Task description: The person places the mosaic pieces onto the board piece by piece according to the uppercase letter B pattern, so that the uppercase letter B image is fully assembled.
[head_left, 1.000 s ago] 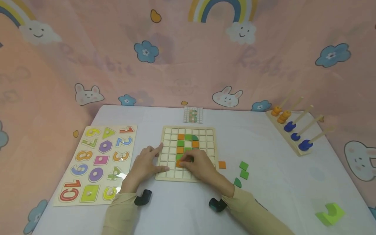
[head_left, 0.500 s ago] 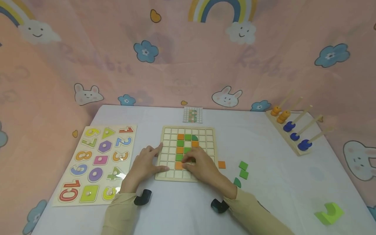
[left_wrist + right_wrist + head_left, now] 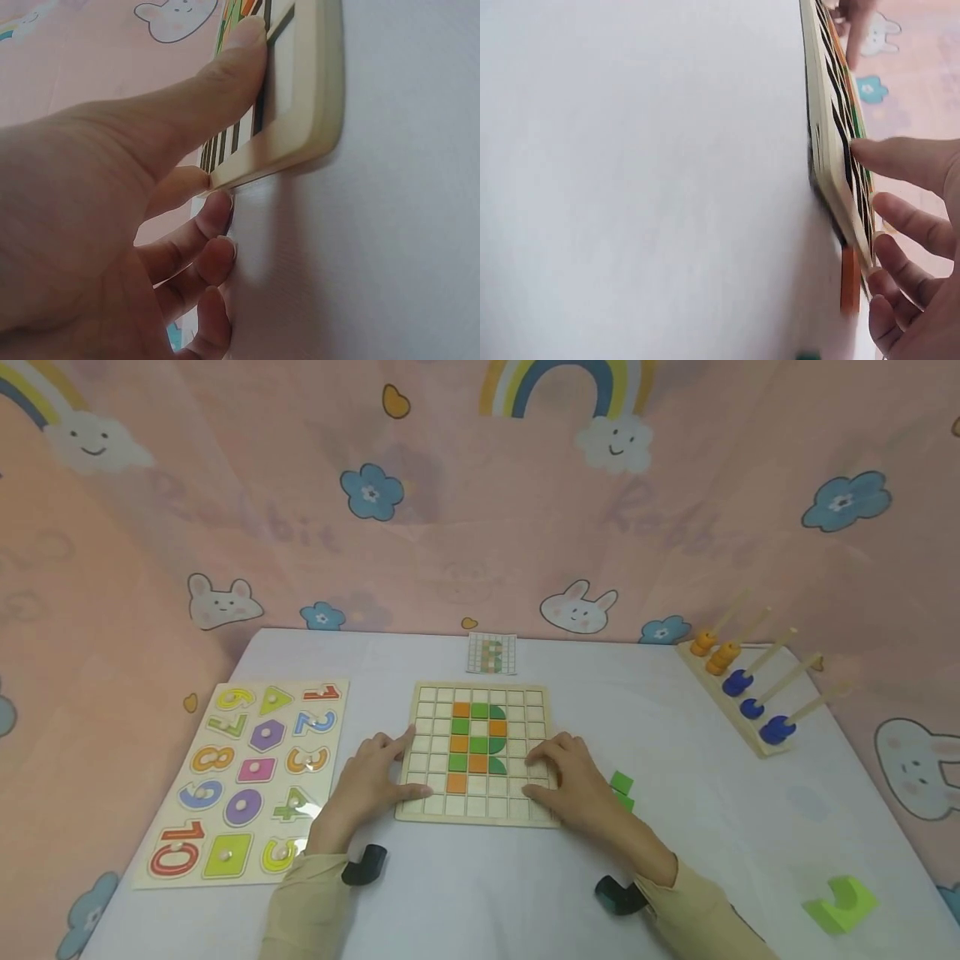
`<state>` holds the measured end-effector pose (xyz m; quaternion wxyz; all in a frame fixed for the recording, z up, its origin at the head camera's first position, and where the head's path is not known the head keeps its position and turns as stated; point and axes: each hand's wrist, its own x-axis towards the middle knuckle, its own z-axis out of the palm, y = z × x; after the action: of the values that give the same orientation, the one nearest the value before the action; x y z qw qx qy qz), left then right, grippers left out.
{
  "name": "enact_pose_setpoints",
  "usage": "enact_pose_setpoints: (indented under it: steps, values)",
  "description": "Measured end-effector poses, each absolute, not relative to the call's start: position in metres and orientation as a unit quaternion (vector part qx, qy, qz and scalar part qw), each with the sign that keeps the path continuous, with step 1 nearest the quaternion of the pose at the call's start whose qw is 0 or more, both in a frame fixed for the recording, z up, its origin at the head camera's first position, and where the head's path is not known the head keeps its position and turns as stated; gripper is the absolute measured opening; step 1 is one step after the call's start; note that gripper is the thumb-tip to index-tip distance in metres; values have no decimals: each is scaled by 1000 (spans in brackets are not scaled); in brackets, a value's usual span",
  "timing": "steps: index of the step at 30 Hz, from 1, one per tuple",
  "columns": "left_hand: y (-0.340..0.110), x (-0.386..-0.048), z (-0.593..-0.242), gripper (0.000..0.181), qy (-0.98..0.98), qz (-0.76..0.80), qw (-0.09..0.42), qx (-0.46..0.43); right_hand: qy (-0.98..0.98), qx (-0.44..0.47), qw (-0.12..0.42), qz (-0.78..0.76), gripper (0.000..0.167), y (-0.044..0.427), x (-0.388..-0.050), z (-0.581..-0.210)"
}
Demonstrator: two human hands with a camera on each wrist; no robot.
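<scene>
A pale wooden grid board (image 3: 476,822) lies mid-table, with orange, green and dark green quarter-round tiles set in its middle cells. At its left edge my left hand (image 3: 372,777) rests with the thumb on the board's face and the index finger against the side. Over the board's right edge is my right hand (image 3: 577,777), thumb and fingers apart, nothing visible between them. An orange tile (image 3: 850,279) sits beside the board near the right fingers in the right wrist view; that hand hides it in the head view. Two green tiles (image 3: 622,782) lie just beyond the hand, partly covered.
A small pattern card (image 3: 492,653) lies behind the board. To the left is a number-and-shape puzzle board (image 3: 202,718). A wooden peg counter (image 3: 738,697) with orange and blue beads stands at the back right. A light green notched block (image 3: 842,906) sits front right.
My right hand has moved from the tiles in the board's middle to its right edge, uncovering an orange tile and dark green quarter-rounds. My left hand stays in place.
</scene>
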<state>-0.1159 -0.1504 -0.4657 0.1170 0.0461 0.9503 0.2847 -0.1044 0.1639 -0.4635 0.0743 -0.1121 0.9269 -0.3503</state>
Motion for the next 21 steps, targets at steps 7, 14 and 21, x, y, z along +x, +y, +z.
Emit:
enact_pose_setpoints:
  steps: [7, 14, 21]
  values:
    - [-152, -116, -466, 103, 950, 287, 116, 47, 928, -122, 71, -345, 49, 201, -97, -464]
    - [-151, -116, -467, 103, 950, 287, 116, 43, 933, -107, 84, -335, 58, 231, -93, -465]
    - [-151, -116, -466, 103, 951, 284, 115, 45, 937, -85, 95, -324, 55, 256, -88, -459]
